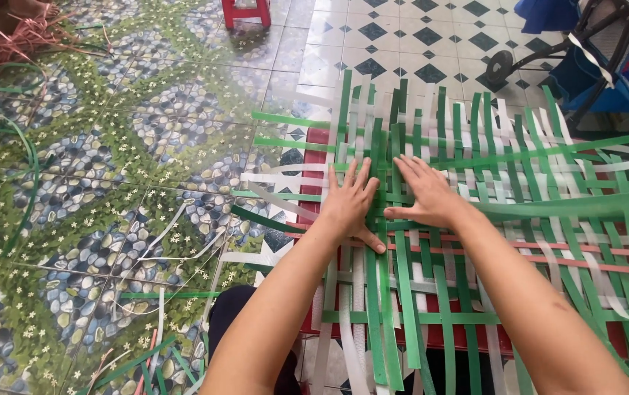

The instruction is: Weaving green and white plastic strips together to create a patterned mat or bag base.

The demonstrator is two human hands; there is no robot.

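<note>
While both palms are lying flat, fingers spread and gripping nothing, the left hand (351, 205) and right hand (425, 194) are pressing side by side on the woven mat of green and white plastic strips (490, 168), which is covering a red low surface (313, 157) on the tiled floor (110, 168).

The woven mat (475, 183) crosses green and white strips in a loose checker, with two pale pink strips (548, 256) running across its lower right. Beneath it shows a red surface (314, 157). The floor (110, 146) at left bears blue-grey pebbles, green leaves and small white flowers; the tiles (402, 36) at upper centre are white with dark blue diamonds.
</note>
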